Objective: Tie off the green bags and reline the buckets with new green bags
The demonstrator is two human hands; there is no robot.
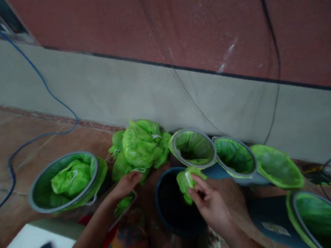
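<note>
My right hand point(212, 203) pinches a small bunched green plastic bag point(182, 181) with a white band on it, between thumb and fingers. This bag hangs over the mouth of a dark bin point(170, 215) that has no liner showing. My left hand point(127, 185) is at the lower edge of a pile of green plastic bags point(141, 145) with white drawstrings. Its fingers look stretched out, with nothing visible in them; whether they touch the pile I cannot tell. Below the left wrist, more green plastic point(123, 206) shows in a pale-rimmed container.
On the left stands a grey-rimmed bin point(36, 190) holding a tied green bag point(73, 178). Green-lined bins point(193, 164), point(234, 172) and a green-mouthed bin point(278, 166) line the wall. Another lined bin point(272, 214) lies tilted at right. A blue cable point(12, 166) crosses the tiles.
</note>
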